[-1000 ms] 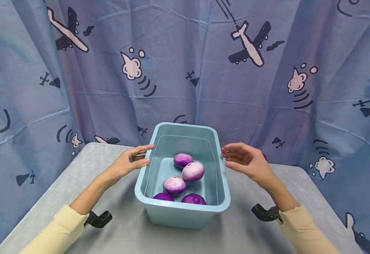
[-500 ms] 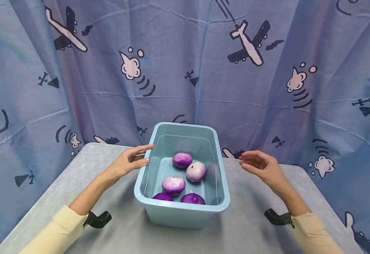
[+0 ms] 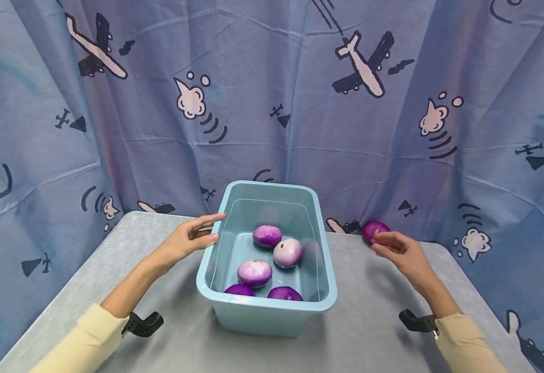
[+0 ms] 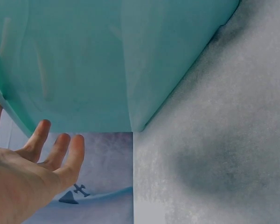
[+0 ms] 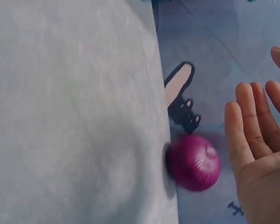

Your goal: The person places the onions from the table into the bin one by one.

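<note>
A light blue plastic bin (image 3: 272, 321) stands mid-table with several purple and white onions inside, among them a pale onion (image 3: 288, 253) and a purple onion (image 3: 267, 236). My left hand (image 3: 185, 241) is at the bin's left rim, fingers extended with the tips at its edge; the left wrist view has these fingers (image 4: 74, 156) beside the bin wall. Off to the right, my right hand (image 3: 402, 254) reaches toward a dark purple onion (image 3: 373, 230) near the table's far edge. In the right wrist view the fingers (image 5: 245, 126) are spread loosely beside that onion (image 5: 194, 163), holding nothing.
The grey table (image 3: 356, 331) ends just behind the bin and the single onion. A blue curtain (image 3: 262, 77) printed with airplanes hangs beyond it. Each wrist carries a black strap mount, such as the left mount (image 3: 143, 325).
My right hand has moved right, away from the bin's right side, exposing the lone onion. The pale onion in the bin has rolled slightly right. My left hand stays at the rim.
</note>
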The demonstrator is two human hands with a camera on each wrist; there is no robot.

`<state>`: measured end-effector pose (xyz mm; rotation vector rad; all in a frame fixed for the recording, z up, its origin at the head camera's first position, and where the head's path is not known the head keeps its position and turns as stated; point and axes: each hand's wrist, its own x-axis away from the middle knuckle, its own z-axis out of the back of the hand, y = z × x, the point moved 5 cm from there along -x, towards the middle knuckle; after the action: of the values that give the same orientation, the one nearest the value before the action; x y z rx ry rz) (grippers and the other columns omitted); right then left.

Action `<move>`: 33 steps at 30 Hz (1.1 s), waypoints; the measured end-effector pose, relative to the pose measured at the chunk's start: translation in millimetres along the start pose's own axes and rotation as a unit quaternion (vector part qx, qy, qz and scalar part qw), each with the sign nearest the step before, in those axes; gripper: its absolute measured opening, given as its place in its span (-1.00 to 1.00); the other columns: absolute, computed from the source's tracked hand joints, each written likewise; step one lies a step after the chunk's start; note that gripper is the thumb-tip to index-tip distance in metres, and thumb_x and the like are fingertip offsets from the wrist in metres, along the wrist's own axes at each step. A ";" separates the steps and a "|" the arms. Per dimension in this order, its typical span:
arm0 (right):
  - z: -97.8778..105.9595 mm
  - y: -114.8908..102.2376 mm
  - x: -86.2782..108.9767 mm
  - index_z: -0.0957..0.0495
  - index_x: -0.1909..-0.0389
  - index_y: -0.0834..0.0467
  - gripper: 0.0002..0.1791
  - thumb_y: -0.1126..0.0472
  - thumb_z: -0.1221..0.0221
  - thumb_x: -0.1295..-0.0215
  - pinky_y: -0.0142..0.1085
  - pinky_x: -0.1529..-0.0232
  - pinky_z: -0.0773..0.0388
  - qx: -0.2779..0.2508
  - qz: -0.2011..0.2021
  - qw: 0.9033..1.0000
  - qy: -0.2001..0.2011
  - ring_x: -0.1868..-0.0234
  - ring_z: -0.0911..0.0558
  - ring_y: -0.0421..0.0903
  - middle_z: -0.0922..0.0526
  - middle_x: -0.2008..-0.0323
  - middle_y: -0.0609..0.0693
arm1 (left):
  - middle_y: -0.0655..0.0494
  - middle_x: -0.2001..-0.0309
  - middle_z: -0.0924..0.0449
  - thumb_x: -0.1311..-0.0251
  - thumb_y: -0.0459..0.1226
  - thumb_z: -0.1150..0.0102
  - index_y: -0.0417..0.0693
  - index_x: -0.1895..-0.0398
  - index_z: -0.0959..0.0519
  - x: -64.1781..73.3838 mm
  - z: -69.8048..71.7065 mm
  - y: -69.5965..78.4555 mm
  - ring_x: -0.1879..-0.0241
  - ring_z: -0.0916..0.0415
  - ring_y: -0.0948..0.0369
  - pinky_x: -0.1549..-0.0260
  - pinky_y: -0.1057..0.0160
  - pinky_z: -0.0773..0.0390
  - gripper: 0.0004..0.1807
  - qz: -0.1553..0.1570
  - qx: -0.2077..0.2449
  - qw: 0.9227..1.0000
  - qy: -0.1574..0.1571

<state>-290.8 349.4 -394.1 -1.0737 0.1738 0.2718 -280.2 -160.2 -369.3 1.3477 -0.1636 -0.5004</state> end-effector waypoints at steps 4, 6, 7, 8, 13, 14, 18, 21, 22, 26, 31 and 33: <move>7.8 13.6 0.8 -0.47 -0.25 0.38 -0.49 0.14 -0.26 -0.46 -0.41 0.12 -0.61 0.031 -0.020 0.999 0.009 0.13 -0.69 -0.21 -0.58 -0.09 0.33 | -0.14 -0.40 -0.35 -0.39 -0.20 -0.26 0.08 -0.49 -0.39 -0.2 -0.5 -0.4 -0.28 -0.42 -0.04 -0.19 -0.01 -0.44 -0.39 -0.003 0.003 1.000 -0.002; 13.5 20.4 1.2 -0.46 -0.26 0.38 -0.48 0.11 -0.25 -0.47 -0.42 0.14 -0.60 0.045 -0.029 0.998 0.015 0.14 -0.68 -0.26 -0.58 -0.10 0.31 | -0.15 -0.40 -0.35 -0.40 -0.20 -0.25 0.08 -0.49 -0.39 -0.3 -0.6 -0.3 -0.28 -0.42 -0.04 -0.19 -0.01 -0.44 -0.39 -0.004 0.002 1.000 -0.002; 16.4 23.7 1.2 -0.45 -0.27 0.38 -0.47 0.11 -0.25 -0.47 -0.42 0.14 -0.60 0.048 -0.031 0.998 0.018 0.15 -0.67 -0.28 -0.58 -0.10 0.31 | -0.14 -0.40 -0.35 -0.40 -0.20 -0.25 0.08 -0.49 -0.39 -0.3 -0.7 -0.4 -0.28 -0.42 -0.04 -0.19 -0.01 -0.44 -0.40 -0.005 0.002 1.000 -0.002; 19.4 27.0 1.3 -0.45 -0.27 0.39 -0.47 0.11 -0.25 -0.47 -0.42 0.14 -0.61 0.049 -0.033 0.998 0.023 0.15 -0.67 -0.29 -0.58 -0.10 0.29 | -0.14 -0.40 -0.35 -0.40 -0.20 -0.25 0.07 -0.49 -0.39 -0.4 -0.8 -0.6 -0.28 -0.42 -0.05 -0.19 -0.01 -0.44 -0.40 -0.004 0.003 1.000 -0.003; 30.4 42.8 0.2 -0.42 -0.27 0.44 -0.44 0.14 -0.26 -0.46 -0.43 0.13 -0.61 0.037 -0.047 0.997 0.054 0.12 -0.66 -0.27 -0.57 -0.05 0.24 | -0.11 -0.39 -0.36 -0.40 -0.20 -0.26 0.07 -0.49 -0.39 0.5 -0.4 -1.3 -0.28 -0.42 -0.04 -0.19 -0.02 -0.44 -0.39 0.000 0.002 1.000 0.000; 31.9 45.8 0.1 -0.41 -0.28 0.44 -0.43 0.13 -0.26 -0.46 -0.43 0.13 -0.61 0.037 -0.052 0.996 0.060 0.11 -0.66 -0.27 -0.57 -0.04 0.21 | -0.10 -0.39 -0.37 -0.39 -0.19 -0.26 0.08 -0.49 -0.39 0.7 -0.2 -1.4 -0.28 -0.42 -0.04 -0.19 -0.02 -0.44 -0.39 0.001 0.001 1.000 0.000; 35.3 56.2 -0.9 -0.39 -0.28 0.45 -0.39 0.11 -0.30 -0.43 -0.42 0.13 -0.61 0.024 -0.069 0.994 0.086 0.13 -0.65 -0.31 -0.58 0.01 0.01 | -0.09 -0.40 -0.36 -0.40 -0.19 -0.26 0.08 -0.49 -0.39 0.7 -0.2 -1.4 -0.29 -0.42 -0.03 -0.19 -0.03 -0.43 -0.39 -0.001 0.001 1.000 -0.001; 35.0 60.6 -3.2 -0.39 -0.25 0.46 -0.36 0.09 -0.34 -0.38 -0.44 0.15 -0.61 0.014 -0.073 0.991 0.111 0.16 -0.63 -0.38 -0.59 0.05 -0.09 | -0.10 -0.40 -0.36 -0.40 -0.19 -0.25 0.07 -0.49 -0.39 0.8 0.3 -1.0 -0.28 -0.42 -0.03 -0.19 -0.03 -0.44 -0.39 -0.002 0.001 1.000 0.000; 34.6 61.4 -4.2 -0.40 -0.24 0.46 -0.35 0.08 -0.35 -0.37 -0.46 0.15 -0.60 0.017 -0.072 0.990 0.118 0.17 -0.62 -0.42 -0.60 0.04 -0.07 | -0.10 -0.40 -0.36 -0.39 -0.19 -0.26 0.07 -0.49 -0.39 0.9 0.6 -1.0 -0.28 -0.42 -0.03 -0.19 -0.02 -0.44 -0.39 -0.002 0.001 1.000 0.000; 31.9 65.6 -9.2 -0.42 -0.26 0.42 -0.31 0.01 -0.37 -0.34 -0.59 0.19 -0.51 0.040 -0.084 0.986 0.137 0.13 -0.55 -0.46 -0.57 -0.09 0.21 | -0.11 -0.40 -0.35 -0.39 -0.18 -0.26 0.06 -0.49 -0.38 0.5 0.3 -1.6 -0.29 -0.41 -0.04 -0.20 -0.02 -0.43 -0.38 0.002 0.003 1.000 -0.001; 26.6 72.8 -15.7 -0.32 -0.39 0.37 -0.18 -0.06 -0.37 -0.32 -0.63 0.19 -0.44 0.039 -0.114 0.982 0.143 -0.20 -0.49 0.10 -0.38 -0.31 0.35 | -0.09 -0.41 -0.33 -0.39 -0.18 -0.26 0.08 -0.49 -0.39 -0.7 0.3 -2.2 -0.32 -0.37 -0.09 -0.21 -0.03 -0.41 -0.39 -0.003 0.007 1.000 -0.002; 23.7 75.8 -18.4 -0.26 -0.44 0.35 -0.12 -0.06 -0.38 -0.31 -0.59 0.13 -0.46 0.039 -0.121 0.982 0.140 -0.30 -0.38 0.27 -0.33 -0.35 0.35 | -0.08 -0.41 -0.34 -0.40 -0.18 -0.25 0.08 -0.48 -0.40 -0.8 0.9 -2.5 -0.32 -0.36 -0.11 -0.21 -0.02 -0.41 -0.40 -0.004 0.007 1.000 -0.002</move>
<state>-331.0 401.9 -441.8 -1.0406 0.3008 -0.1070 -281.9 -161.0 -371.3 1.3609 -0.1642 -0.5093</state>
